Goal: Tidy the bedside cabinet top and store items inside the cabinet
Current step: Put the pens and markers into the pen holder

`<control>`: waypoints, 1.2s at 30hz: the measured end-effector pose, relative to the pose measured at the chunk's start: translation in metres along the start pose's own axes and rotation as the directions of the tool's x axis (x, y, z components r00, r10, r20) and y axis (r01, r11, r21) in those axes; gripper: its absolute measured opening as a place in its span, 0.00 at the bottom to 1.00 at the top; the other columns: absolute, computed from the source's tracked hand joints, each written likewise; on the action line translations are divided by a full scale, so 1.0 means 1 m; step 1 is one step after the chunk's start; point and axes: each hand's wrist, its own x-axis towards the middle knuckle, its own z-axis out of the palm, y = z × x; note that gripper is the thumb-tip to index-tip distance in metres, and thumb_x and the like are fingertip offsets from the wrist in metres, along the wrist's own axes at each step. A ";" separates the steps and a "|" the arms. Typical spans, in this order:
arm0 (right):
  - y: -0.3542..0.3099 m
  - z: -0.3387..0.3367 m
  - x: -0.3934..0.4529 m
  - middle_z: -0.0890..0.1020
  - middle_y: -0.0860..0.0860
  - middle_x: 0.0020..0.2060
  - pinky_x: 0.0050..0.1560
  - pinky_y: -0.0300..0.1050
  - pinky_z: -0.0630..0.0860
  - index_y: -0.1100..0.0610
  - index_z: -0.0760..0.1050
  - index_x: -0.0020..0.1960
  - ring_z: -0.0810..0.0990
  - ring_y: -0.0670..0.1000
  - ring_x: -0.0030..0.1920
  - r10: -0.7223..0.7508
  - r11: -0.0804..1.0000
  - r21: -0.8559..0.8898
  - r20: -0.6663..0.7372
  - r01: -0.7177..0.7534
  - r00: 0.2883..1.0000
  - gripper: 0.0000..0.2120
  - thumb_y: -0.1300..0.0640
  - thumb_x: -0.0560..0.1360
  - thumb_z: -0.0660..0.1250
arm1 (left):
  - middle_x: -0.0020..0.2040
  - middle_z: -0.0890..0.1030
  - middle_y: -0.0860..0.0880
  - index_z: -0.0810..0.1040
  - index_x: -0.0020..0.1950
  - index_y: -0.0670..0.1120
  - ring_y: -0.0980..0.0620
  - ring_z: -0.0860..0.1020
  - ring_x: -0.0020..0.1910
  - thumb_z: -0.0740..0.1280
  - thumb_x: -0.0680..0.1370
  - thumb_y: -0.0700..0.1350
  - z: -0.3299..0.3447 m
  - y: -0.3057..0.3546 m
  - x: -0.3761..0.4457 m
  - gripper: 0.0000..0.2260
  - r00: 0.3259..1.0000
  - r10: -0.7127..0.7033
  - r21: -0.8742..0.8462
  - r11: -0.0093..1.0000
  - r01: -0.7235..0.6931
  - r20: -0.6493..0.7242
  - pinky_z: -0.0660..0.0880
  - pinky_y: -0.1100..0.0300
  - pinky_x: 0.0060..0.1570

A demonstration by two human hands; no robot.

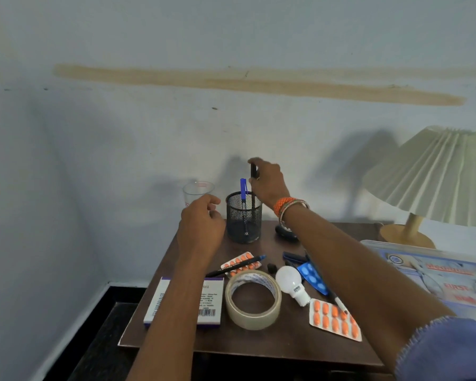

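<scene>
My right hand (268, 182) pinches the top of a black pen (253, 171) that stands upright over the black mesh pen holder (243, 221), its lower end inside. A blue pen (243, 188) stands in the same holder. My left hand (201, 224) hovers just left of the holder, fingers loosely curled and holding nothing. On the dark wooden cabinet top (259, 345) lie a black pen (235, 266), a roll of clear tape (253, 299), a white bulb (291, 283), orange pill strips (334, 320), a blue pill strip (312, 277) and a white box (184, 302).
A clear plastic cup (197, 189) stands behind my left hand by the wall. A lamp with a pleated shade (434, 174) stands at the back right. A first-aid box (434, 273) lies at the right. A small dark object (286, 232) sits behind my right wrist.
</scene>
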 end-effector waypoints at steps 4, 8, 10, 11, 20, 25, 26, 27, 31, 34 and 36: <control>0.009 0.014 -0.003 0.80 0.57 0.53 0.55 0.53 0.77 0.54 0.74 0.63 0.79 0.59 0.52 0.068 0.993 -0.101 0.082 -0.060 0.994 0.22 0.65 0.70 0.64 | 0.56 0.80 0.44 0.79 0.56 0.46 0.48 0.77 0.53 0.61 0.78 0.38 -0.002 -0.002 0.002 0.10 1.000 0.009 0.006 1.000 -0.009 -0.001 0.72 0.60 0.48; 0.006 0.016 -0.004 0.81 0.56 0.52 0.54 0.54 0.77 0.54 0.74 0.61 0.80 0.58 0.51 0.103 0.992 -0.086 0.113 -0.093 0.988 0.20 0.63 0.70 0.66 | 0.53 0.81 0.46 0.79 0.54 0.47 0.50 0.78 0.50 0.61 0.78 0.38 -0.002 0.003 0.002 0.10 0.999 0.046 0.023 0.999 -0.046 0.012 0.70 0.61 0.45; 0.006 0.015 -0.006 0.80 0.56 0.52 0.55 0.55 0.77 0.55 0.73 0.62 0.80 0.58 0.51 0.112 0.991 -0.091 0.134 -0.100 0.985 0.20 0.63 0.70 0.67 | 0.53 0.81 0.46 0.79 0.54 0.47 0.49 0.78 0.50 0.61 0.78 0.39 -0.001 0.005 0.000 0.10 0.999 0.041 0.027 0.999 -0.042 0.027 0.73 0.58 0.48; 0.006 0.015 -0.007 0.80 0.56 0.53 0.55 0.55 0.77 0.55 0.73 0.62 0.80 0.58 0.51 0.116 0.991 -0.088 0.134 -0.105 0.984 0.20 0.63 0.70 0.67 | 0.53 0.81 0.46 0.79 0.54 0.47 0.49 0.78 0.50 0.61 0.78 0.39 -0.001 0.005 -0.001 0.10 0.999 0.037 0.030 0.999 -0.038 0.036 0.74 0.56 0.50; 0.007 0.005 -0.016 0.78 0.58 0.59 0.61 0.55 0.73 0.52 0.67 0.70 0.75 0.59 0.60 0.129 0.991 -0.056 0.175 -0.121 0.976 0.26 0.58 0.73 0.66 | 0.53 0.81 0.46 0.79 0.53 0.47 0.48 0.78 0.50 0.62 0.78 0.40 -0.001 0.013 -0.006 0.08 0.997 0.028 0.053 0.998 -0.032 0.071 0.76 0.48 0.57; -0.001 -0.011 -0.018 0.75 0.58 0.63 0.61 0.55 0.73 0.54 0.68 0.69 0.73 0.58 0.62 0.094 0.995 -0.057 0.140 -0.087 0.986 0.24 0.59 0.73 0.65 | 0.52 0.81 0.46 0.79 0.53 0.47 0.52 0.76 0.46 0.61 0.78 0.40 0.002 0.018 -0.008 0.09 0.997 0.049 0.026 0.998 -0.051 0.065 0.74 0.55 0.52; -0.005 -0.014 -0.018 0.75 0.58 0.62 0.59 0.54 0.74 0.55 0.70 0.67 0.75 0.58 0.60 0.080 0.996 -0.055 0.121 -0.074 0.989 0.23 0.59 0.73 0.65 | 0.52 0.81 0.46 0.78 0.55 0.47 0.52 0.76 0.46 0.61 0.78 0.39 0.002 0.020 -0.008 0.09 0.996 0.053 0.021 0.998 -0.054 0.069 0.75 0.56 0.51; -0.010 -0.019 -0.019 0.76 0.57 0.61 0.58 0.53 0.75 0.55 0.71 0.65 0.76 0.57 0.57 0.068 0.997 -0.051 0.101 -0.064 0.993 0.21 0.59 0.73 0.65 | 0.52 0.81 0.45 0.77 0.56 0.46 0.50 0.78 0.46 0.61 0.78 0.39 0.002 0.021 -0.009 0.10 0.996 0.055 0.013 0.998 -0.056 0.075 0.76 0.55 0.50; -0.035 -0.046 -0.024 0.79 0.49 0.47 0.56 0.55 0.75 0.54 0.78 0.53 0.78 0.52 0.48 0.034 0.999 0.007 -0.072 -0.034 0.997 0.11 0.60 0.71 0.65 | 0.54 0.81 0.44 0.73 0.61 0.47 0.46 0.80 0.50 0.61 0.78 0.39 0.001 0.024 -0.011 0.12 0.993 0.063 -0.020 0.998 -0.061 0.097 0.78 0.51 0.53; -0.053 -0.065 -0.037 0.79 0.43 0.37 0.56 0.54 0.75 0.52 0.80 0.43 0.79 0.49 0.44 0.024 0.997 0.077 -0.188 -0.010 0.982 0.06 0.58 0.69 0.65 | 0.54 0.81 0.43 0.74 0.60 0.46 0.47 0.79 0.51 0.62 0.78 0.39 -0.001 0.023 -0.014 0.11 0.993 0.060 -0.016 0.998 -0.059 0.099 0.78 0.50 0.54; -0.059 -0.073 -0.047 0.80 0.43 0.35 0.54 0.55 0.76 0.52 0.81 0.41 0.80 0.50 0.42 0.030 0.990 0.141 -0.227 0.003 0.973 0.06 0.56 0.69 0.65 | 0.53 0.82 0.44 0.76 0.57 0.46 0.48 0.79 0.49 0.62 0.78 0.39 -0.001 0.022 -0.016 0.09 0.992 0.073 -0.015 0.997 -0.072 0.102 0.78 0.51 0.54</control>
